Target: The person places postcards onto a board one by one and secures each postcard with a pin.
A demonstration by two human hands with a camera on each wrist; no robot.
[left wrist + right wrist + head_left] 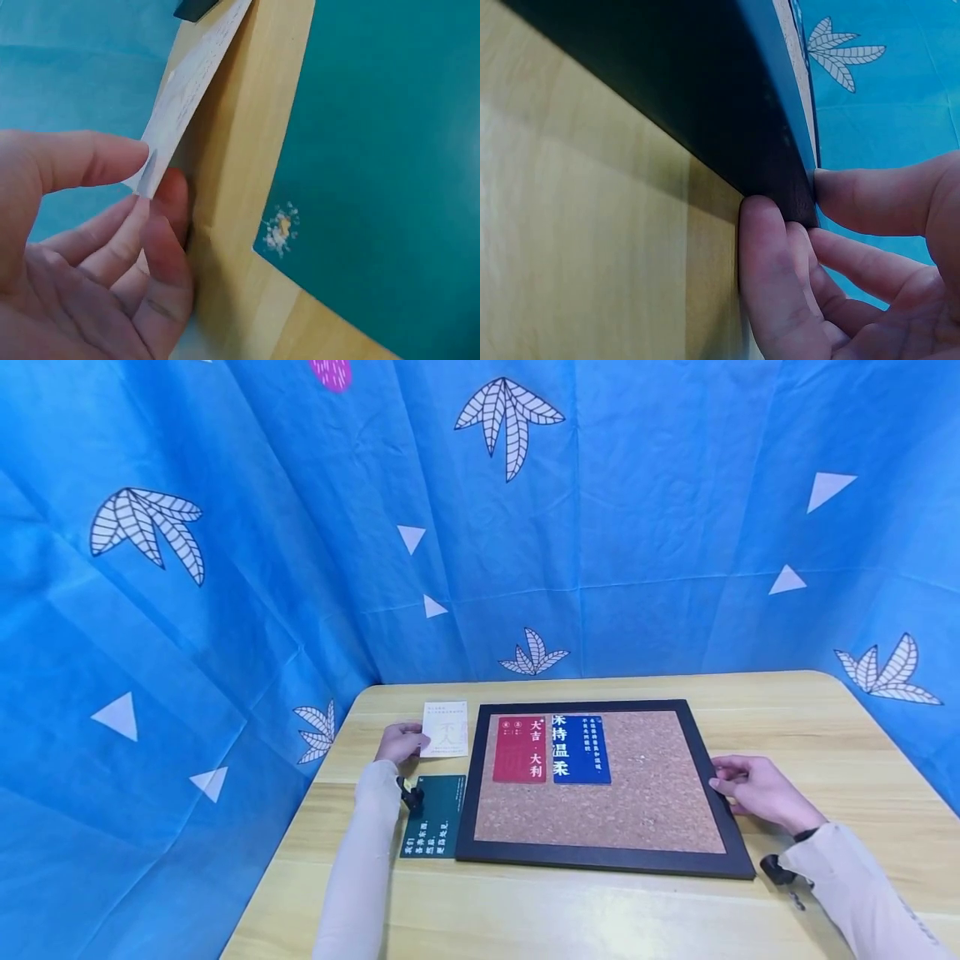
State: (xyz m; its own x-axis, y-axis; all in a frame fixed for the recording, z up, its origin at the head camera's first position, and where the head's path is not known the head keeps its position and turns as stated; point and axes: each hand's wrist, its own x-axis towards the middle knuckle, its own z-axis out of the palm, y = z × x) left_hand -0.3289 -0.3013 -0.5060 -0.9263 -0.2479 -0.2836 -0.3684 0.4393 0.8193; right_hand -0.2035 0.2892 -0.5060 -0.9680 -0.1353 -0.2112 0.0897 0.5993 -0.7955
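Observation:
My left hand point(402, 742) pinches a white card point(444, 731) by its edge, left of the board. Close up in the left wrist view, the thumb point(97, 157) lies on the printed face and fingers sit behind the tilted card. With my right hand point(765, 789) I grip the right side of a black-framed cork board point(656, 793). In the right wrist view the thumb point(870, 199) presses the frame's point(727, 90) front while fingertips meet its outer side. A red card point(517, 760) and a blue card point(581, 760) with white lettering lie side by side on the cork's upper left.
A dark green card point(435, 806) lies on the wooden table point(570, 910) beside the board's left edge, under the left wrist. Blue patterned cloth point(637, 527) hangs behind the table and along its sides. A small black device point(777, 869) is strapped at the right wrist.

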